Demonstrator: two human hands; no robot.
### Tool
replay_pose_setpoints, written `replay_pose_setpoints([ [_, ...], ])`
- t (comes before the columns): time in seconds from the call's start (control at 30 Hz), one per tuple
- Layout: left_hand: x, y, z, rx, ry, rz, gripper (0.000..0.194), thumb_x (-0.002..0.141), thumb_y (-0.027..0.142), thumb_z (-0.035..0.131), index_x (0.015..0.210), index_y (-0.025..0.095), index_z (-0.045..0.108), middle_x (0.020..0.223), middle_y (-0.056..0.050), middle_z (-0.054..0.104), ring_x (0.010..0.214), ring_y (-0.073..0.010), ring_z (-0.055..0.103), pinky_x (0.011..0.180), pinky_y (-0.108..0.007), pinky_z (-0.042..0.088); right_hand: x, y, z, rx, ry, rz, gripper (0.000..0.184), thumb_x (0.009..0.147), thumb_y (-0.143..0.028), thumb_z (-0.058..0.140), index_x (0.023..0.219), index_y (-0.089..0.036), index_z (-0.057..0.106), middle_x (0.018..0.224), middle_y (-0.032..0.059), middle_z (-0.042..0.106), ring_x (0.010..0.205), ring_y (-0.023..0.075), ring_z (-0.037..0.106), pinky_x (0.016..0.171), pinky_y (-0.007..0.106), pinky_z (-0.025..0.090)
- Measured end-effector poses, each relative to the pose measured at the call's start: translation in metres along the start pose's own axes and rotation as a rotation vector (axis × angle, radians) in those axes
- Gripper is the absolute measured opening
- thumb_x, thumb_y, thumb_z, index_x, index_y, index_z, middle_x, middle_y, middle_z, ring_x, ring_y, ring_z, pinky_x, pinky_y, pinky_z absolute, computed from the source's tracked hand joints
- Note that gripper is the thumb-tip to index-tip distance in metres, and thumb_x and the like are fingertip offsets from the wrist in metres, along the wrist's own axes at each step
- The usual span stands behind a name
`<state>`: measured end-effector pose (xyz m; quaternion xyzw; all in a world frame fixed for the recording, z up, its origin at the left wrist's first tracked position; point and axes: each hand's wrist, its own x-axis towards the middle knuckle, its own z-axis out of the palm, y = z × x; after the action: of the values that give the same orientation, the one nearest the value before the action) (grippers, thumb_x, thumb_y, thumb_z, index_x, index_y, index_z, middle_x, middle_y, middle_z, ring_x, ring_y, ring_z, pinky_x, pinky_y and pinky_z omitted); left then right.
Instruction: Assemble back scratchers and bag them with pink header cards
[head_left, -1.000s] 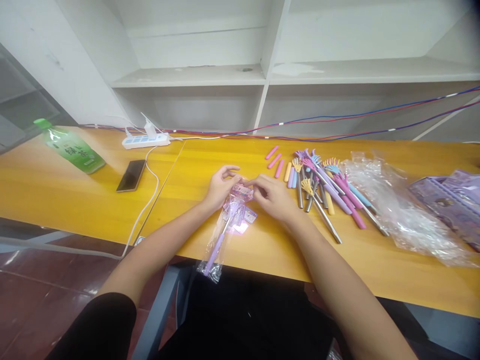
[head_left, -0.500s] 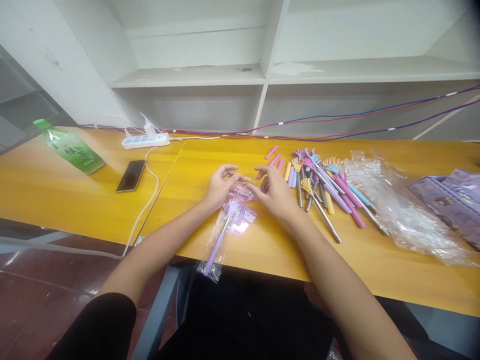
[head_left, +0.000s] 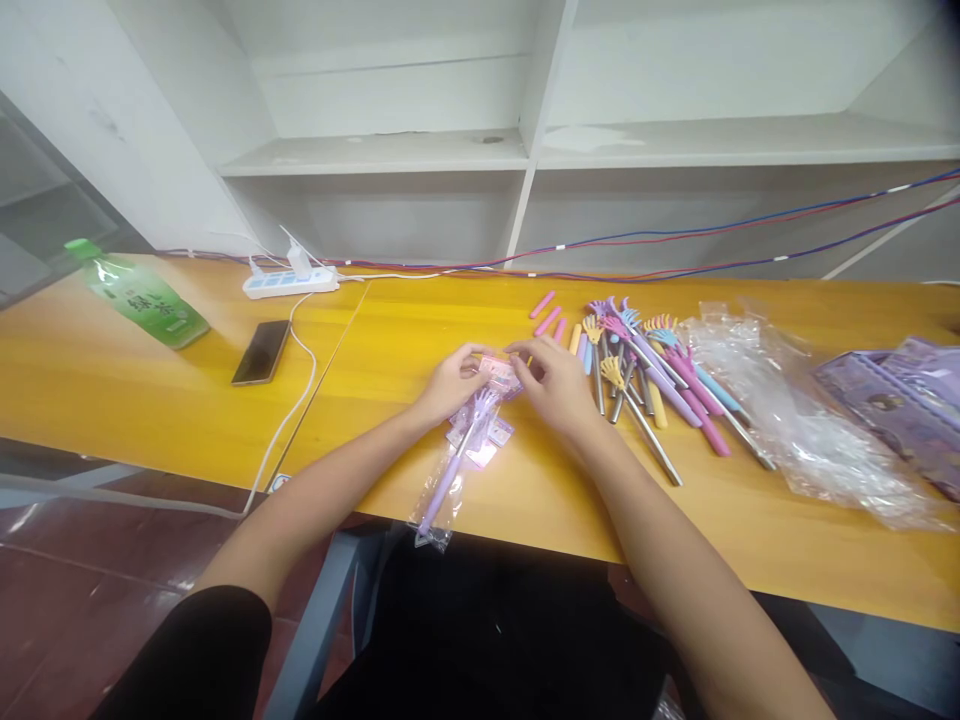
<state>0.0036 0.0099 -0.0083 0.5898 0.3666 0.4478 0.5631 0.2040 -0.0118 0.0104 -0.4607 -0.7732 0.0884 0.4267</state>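
My left hand (head_left: 450,382) and my right hand (head_left: 553,385) meet over the yellow table (head_left: 525,490), both pinching the pink printed top of a clear plastic packet (head_left: 457,460). The packet holds a purple hand-shaped stick, and its lower end hangs over the table's near edge. Right of my right hand lies a pile of pastel hand-shaped sticks (head_left: 652,375) with metal shafts. Loose pink handles (head_left: 549,315) lie just behind the hands.
A heap of clear plastic bags (head_left: 795,420) and purple boxes (head_left: 900,400) lie at the right. A black phone (head_left: 261,351), a white power strip (head_left: 289,283) with its cable and a green bottle (head_left: 139,295) sit at the left. White shelves stand behind.
My right hand lifted off the packet's top half a second ago and has come back onto it. The packet has shifted slightly to the right.
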Motion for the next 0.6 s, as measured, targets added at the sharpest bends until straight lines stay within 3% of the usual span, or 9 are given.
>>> replay_pose_setpoints([
  [0.17,-0.002,0.004,0.001,-0.020,0.018,0.047,0.030,0.087,0.030,0.076,0.114,0.020,0.067,0.099,-0.004,0.074,0.085,-0.0149,0.072,0.081,-0.026,0.054,-0.001,-0.005,0.001,0.012,-0.053,-0.047,0.024,0.105,-0.032,0.053,0.111,-0.024,0.076,0.090,0.0057,0.057,0.076,0.0204,0.056,0.072,0.036,0.046],
  [0.3,-0.002,0.007,0.001,0.016,0.066,0.091,0.018,0.086,0.024,0.072,0.103,0.018,0.071,0.108,-0.006,0.075,0.097,-0.0168,0.072,0.091,-0.028,0.055,-0.003,-0.007,0.000,0.015,-0.069,-0.052,0.025,0.103,-0.030,0.054,0.112,-0.024,0.076,0.091,0.0056,0.057,0.076,0.0200,0.056,0.072,0.036,0.046],
  [0.43,-0.002,0.008,0.000,0.078,0.121,0.114,0.012,0.088,0.024,0.068,0.097,0.018,0.073,0.104,-0.006,0.076,0.102,-0.0186,0.071,0.093,-0.029,0.054,-0.002,-0.011,-0.004,0.051,-0.094,-0.069,0.022,0.102,-0.029,0.054,0.104,-0.024,0.075,0.093,0.0067,0.060,0.078,0.0205,0.058,0.073,0.037,0.047],
  [0.6,-0.001,0.005,0.001,-0.007,0.104,0.069,0.031,0.083,0.036,0.081,0.104,0.018,0.067,0.097,-0.004,0.074,0.081,-0.0154,0.073,0.074,-0.026,0.055,0.000,-0.011,-0.002,0.025,-0.049,0.043,0.023,0.102,-0.038,0.056,0.085,-0.023,0.059,0.083,0.0040,0.058,0.072,0.0194,0.054,0.068,0.035,0.042],
])
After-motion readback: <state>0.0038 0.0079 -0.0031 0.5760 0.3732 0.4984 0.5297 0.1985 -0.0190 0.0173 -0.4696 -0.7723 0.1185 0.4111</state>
